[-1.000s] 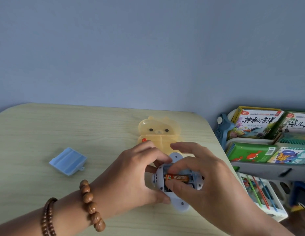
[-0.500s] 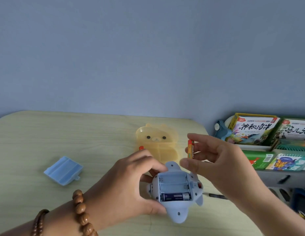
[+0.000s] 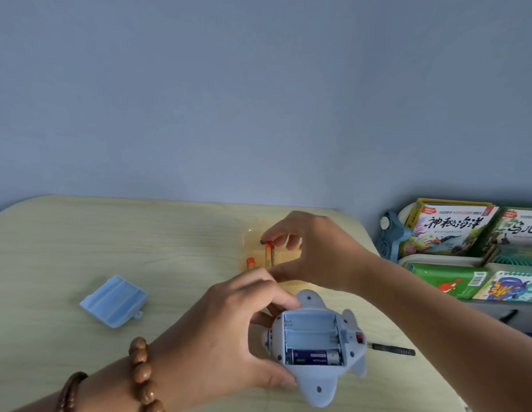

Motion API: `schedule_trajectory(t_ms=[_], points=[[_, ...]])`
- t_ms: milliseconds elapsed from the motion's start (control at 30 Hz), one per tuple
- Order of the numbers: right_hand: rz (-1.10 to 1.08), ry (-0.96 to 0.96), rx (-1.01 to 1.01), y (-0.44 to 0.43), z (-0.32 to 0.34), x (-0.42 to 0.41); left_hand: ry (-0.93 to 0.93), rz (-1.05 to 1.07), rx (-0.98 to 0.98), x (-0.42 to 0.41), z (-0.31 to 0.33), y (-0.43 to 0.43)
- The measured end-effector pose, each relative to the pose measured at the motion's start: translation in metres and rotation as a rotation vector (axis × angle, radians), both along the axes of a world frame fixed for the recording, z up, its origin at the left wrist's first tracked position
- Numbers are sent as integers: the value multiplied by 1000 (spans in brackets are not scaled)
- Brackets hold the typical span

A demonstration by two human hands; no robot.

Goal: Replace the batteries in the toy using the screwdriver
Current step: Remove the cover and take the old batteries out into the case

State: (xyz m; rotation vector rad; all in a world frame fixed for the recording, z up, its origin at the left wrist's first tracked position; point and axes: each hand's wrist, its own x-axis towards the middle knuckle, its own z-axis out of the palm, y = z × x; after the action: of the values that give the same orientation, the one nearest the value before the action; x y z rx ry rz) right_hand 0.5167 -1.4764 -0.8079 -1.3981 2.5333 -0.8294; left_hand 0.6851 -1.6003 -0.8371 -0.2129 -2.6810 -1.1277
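One battery (image 3: 269, 254) pinched by right hand (image 3: 324, 254), left hand (image 3: 229, 328) gripping toy (image 3: 318, 391); book (image 3: 449, 230) reads 神秘海洋.

The right hand (image 3: 315, 257) is covering most of the yellow box (image 3: 253, 245) near the table's (image 3: 139, 233) far edge — its outline is blurring — and the toy (image 3: 318, 391) is hiding one end of the screwdriver (image 3: 392, 350).

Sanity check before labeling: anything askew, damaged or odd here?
Nothing damaged or spilled. The toy is open, one dark battery in the nearest slot, two slots empty; its cover lies apart on the table. Right hand pinches an orange battery. Mid-task, not a fault.
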Motion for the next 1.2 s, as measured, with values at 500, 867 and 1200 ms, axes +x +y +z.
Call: schedule_trajectory(t_ms=[500,867,1200], points=[[24,-98,8,9,15,-2,-44,17,-5,2,3,-2],[4,-115,120,104,2,69,-37,11,-26,0,8,2],[-65,-177,28,108,-4,74,-176,19,-102,3,25,11]])
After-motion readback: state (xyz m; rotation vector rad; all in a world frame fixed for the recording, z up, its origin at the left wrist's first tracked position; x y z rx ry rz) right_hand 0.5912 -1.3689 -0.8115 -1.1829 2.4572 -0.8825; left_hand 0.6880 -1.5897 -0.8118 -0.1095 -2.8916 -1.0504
